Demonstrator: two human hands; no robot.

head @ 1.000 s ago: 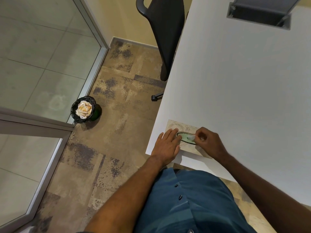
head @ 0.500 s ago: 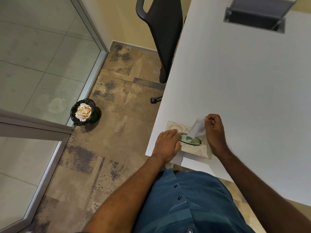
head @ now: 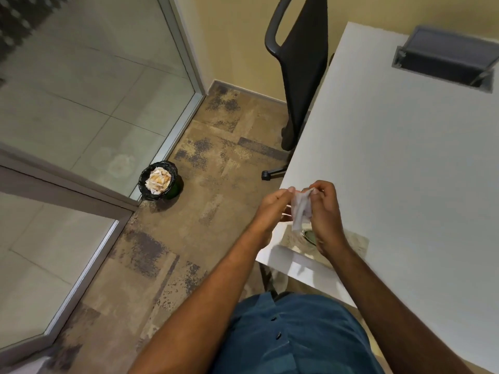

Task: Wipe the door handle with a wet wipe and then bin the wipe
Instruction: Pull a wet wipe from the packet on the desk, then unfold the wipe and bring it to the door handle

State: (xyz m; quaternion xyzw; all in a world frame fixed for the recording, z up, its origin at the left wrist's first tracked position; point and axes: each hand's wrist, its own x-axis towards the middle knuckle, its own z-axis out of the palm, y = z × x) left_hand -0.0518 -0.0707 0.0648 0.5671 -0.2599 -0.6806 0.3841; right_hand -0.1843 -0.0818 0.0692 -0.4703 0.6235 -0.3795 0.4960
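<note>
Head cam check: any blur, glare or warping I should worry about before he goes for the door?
Head view: warm, dim indoor light; wide-angle warping bends the table edge and glass partition; faint reflections on the glass; the wipe between the left hand and right hand is slightly motion-smeared; the bin is sharp.

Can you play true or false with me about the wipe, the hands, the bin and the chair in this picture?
1. Both hands hold the wet wipe. True: the left hand and right hand pinch it at the top.
2. The wipe is already in the bin. False: it is held up above the wipes pack at the white table corner.
3. The bin is empty. False: crumpled paper fills it.
4. The bin stands on the floor by the glass door frame. True.
5. A red chair stands at the table. False: the office chair is black.
</note>
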